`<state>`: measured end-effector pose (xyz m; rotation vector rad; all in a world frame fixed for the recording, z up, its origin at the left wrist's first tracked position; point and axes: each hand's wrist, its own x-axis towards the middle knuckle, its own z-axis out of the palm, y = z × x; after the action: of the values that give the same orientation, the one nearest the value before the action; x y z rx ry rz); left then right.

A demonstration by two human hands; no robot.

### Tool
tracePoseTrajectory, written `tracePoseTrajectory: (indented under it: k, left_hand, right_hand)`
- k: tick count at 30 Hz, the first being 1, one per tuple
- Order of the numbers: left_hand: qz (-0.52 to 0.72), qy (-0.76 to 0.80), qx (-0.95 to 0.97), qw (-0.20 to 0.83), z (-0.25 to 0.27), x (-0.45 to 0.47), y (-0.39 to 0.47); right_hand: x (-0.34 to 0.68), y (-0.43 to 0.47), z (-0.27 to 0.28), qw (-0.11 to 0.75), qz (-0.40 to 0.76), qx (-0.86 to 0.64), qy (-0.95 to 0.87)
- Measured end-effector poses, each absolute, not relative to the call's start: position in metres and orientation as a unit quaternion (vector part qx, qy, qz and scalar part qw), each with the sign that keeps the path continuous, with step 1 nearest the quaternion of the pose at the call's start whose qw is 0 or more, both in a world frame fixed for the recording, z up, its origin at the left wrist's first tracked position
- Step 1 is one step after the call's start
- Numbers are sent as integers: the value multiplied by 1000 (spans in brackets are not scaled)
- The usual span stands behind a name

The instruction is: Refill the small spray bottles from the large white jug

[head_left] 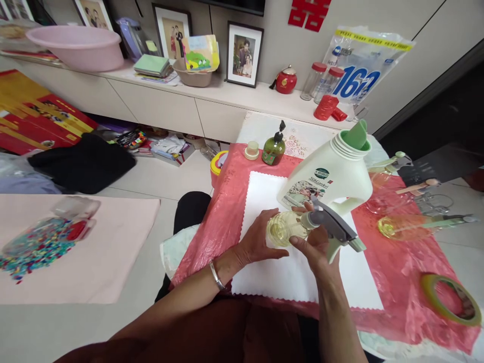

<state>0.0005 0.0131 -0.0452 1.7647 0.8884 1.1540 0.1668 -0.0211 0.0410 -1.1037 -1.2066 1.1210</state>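
Largest is the table, filling the middle and right of the frame under a red plastic cover, with a white mat at its centre. The big white jug stands on the mat, just right of centre; if well filled, it should be the heaviest thing here, best lifted by its moulded handle. It crowds the space behind the spray bottle, which is smaller, clear and pale-tinted, and tips almost onto its side near the middle of the frame.

That bottle looks light and smooth, probably slippery if wet, its wall perhaps yielding to a squeeze; the base and the firm neck seem the surest holds. The left hand cups the base, thumb stretched apart, while the fingers of the right hand hold it near the neck, below the grey trigger head.

Another spray bottle, yellowish, lies blurred at the right, limiting room there. A tape roll lies flat at lower right. Above centre stand a green pump bottle and, smallest, a pale cap, both clear of the hands.
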Motion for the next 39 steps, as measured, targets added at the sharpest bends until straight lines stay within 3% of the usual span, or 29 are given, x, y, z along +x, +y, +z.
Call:
tracePoseTrajectory:
  k: [11,22,30,39]
  left_hand:
    - [397,349,751,396,-36,-3,15]
    - [412,327,774,352,-40,-5,12]
    - [399,342,769,365,-40,-7,13]
    - [386,367,775,339,-32,-5,11]
  right_hand:
    - [168,-24,40,581,470,-461,-478]
    - [186,-30,32,470,500,-471,-555]
    - [193,-46,41,516,403,-552,-516]
    - [295,-75,56,565,192,-705,-384]
